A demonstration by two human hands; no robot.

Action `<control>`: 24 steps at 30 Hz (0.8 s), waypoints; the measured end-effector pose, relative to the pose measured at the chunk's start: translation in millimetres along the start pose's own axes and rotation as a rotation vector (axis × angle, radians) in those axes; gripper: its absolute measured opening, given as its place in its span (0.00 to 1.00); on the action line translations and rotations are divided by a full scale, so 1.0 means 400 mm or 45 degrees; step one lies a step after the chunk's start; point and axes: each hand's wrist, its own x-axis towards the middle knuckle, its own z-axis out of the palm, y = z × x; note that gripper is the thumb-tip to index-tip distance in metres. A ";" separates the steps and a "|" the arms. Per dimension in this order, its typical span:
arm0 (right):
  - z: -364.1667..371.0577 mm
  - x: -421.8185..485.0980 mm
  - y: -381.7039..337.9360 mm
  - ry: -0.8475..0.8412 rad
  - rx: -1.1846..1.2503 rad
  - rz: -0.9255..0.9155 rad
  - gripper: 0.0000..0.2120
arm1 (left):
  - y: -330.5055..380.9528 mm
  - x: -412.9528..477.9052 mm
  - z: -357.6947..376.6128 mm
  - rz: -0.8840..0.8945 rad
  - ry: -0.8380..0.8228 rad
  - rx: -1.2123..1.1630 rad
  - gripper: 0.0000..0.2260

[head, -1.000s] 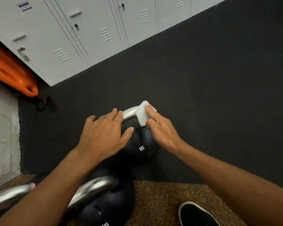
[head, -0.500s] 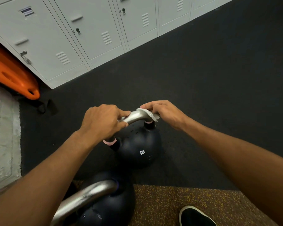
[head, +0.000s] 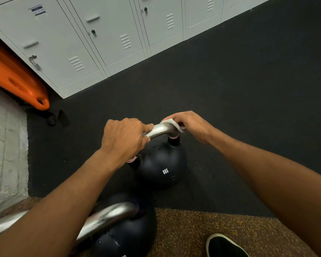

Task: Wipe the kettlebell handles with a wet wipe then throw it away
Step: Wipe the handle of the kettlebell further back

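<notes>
A black kettlebell [head: 161, 167] marked 8KG stands on the dark floor, its silver handle [head: 160, 130] arching over it. My left hand [head: 123, 138] grips the left part of that handle. My right hand [head: 190, 124] holds a white wet wipe [head: 172, 124] folded over the handle's right bend, fingers curled around it. A second, larger black kettlebell [head: 126, 236] with a silver handle [head: 106, 217] sits nearer, partly hidden by my left forearm.
Grey lockers [head: 104, 34] line the far wall. An orange board [head: 17, 78] leans at the left beside a pale stone wall [head: 6, 145]. A black strap [head: 56, 117] lies near it. My black shoe [head: 224, 246] rests on the speckled brown mat [head: 202, 229].
My left hand went from resting flat on the kettlebell to gripping its handle. My right hand wrapped the wipe over the handle's right bend, where it stays now.
</notes>
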 end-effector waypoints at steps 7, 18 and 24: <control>0.018 -0.046 0.065 0.147 0.066 0.011 0.23 | 0.002 -0.005 0.002 -0.014 0.006 0.004 0.17; 0.201 -0.138 0.112 0.254 -0.240 -0.109 0.33 | 0.006 -0.009 0.005 -0.015 0.032 0.053 0.14; 0.238 -0.129 0.111 0.234 -0.331 -0.141 0.34 | 0.003 -0.005 0.011 -0.011 0.035 0.041 0.17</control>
